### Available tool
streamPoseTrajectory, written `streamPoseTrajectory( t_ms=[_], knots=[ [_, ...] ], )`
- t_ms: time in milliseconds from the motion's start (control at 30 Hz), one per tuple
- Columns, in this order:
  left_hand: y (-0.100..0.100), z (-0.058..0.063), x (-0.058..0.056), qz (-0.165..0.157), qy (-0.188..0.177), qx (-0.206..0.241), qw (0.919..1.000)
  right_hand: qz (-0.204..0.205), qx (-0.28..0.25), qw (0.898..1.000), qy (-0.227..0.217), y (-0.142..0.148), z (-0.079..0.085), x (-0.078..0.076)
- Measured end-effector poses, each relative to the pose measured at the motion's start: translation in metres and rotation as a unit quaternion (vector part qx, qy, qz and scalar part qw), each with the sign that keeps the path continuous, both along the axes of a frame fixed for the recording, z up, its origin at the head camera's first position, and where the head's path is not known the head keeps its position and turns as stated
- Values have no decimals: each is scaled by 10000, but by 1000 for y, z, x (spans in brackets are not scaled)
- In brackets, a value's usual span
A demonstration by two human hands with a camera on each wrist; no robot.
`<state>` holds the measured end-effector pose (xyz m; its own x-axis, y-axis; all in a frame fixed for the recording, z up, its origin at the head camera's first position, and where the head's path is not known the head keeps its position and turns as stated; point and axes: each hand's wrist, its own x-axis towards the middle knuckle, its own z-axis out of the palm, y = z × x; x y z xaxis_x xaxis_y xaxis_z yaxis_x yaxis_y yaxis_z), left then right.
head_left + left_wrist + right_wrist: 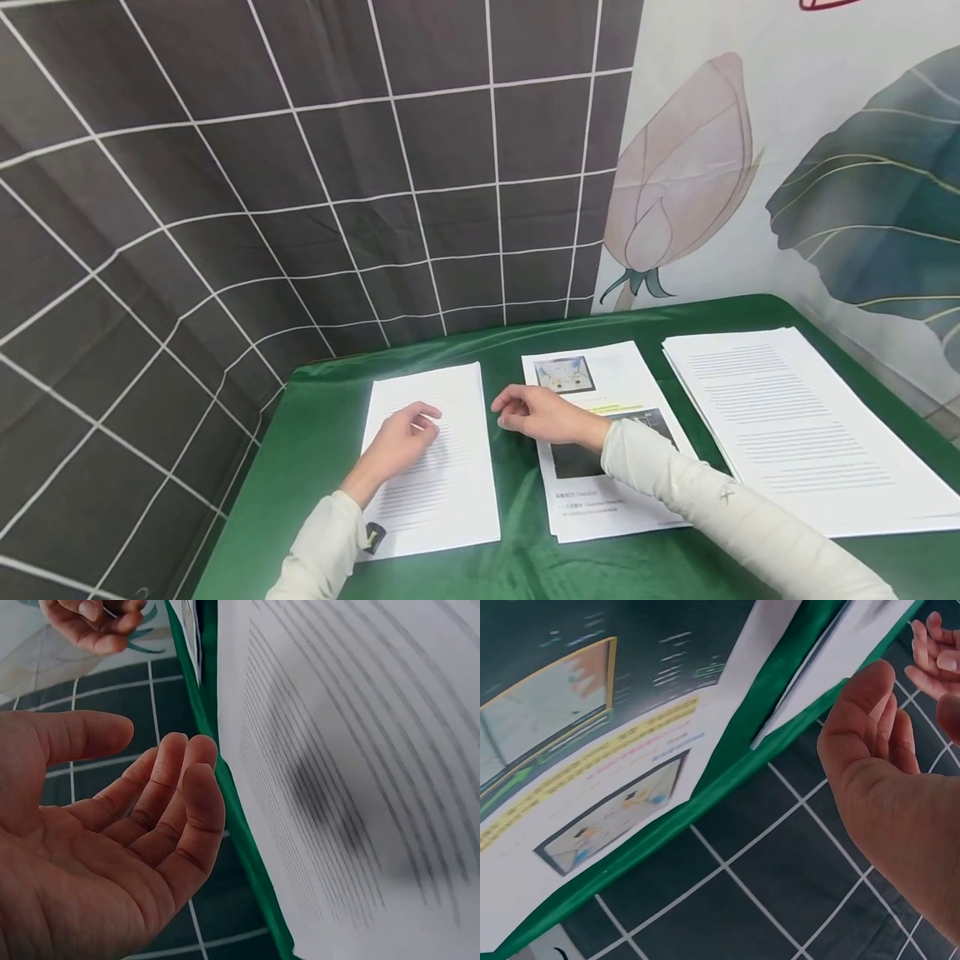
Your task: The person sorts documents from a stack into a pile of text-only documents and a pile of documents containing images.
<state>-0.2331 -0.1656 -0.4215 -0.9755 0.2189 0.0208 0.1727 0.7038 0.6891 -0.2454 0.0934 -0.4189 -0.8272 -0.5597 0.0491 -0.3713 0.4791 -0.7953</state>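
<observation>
My left hand [400,442] hovers over the left stack of printed paper [457,500]. Its fingers are loosely bent, and in the left wrist view the palm [90,877] holds nothing. A dark shadow falls on the text lines beside it. My right hand [546,412] hangs above the upper left part of the middle stack [615,367], whose top sheet carries colour pictures and a yellow-marked line. The right fingertips reach past that sheet's left edge over the green gap. In the right wrist view this hand [885,765] is relaxed, with nothing visible in it.
A thicker stack of printed sheets [787,417] lies at the right on the green tablecloth [270,475]. Behind the table hang a dark gridded cloth [450,150] and a white cloth with a flower print [682,167]. A small black tag [374,537] shows by the left cuff.
</observation>
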Motion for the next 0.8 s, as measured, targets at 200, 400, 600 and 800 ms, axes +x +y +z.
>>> streamPoseTrajectory(
  t_ms=[200, 400, 600, 800],
  knots=[
    [-10, -2, 3, 139, -68, 15, 9999, 41, 85, 10000, -29, -10, -1, -2],
    [-19, -6, 6, 285, 78, -81, 9995, 270, 22, 9987, -439, -22, -6, -1],
    [-36, -7, 6, 592, 181, -183, 9979, 232, 127, 9970, -721, -26, -14, 1],
    [-51, -7, 9, 899, 234, -504, 9944, 147, 128, 9966, -799, -30, -16, 2]
  ],
)
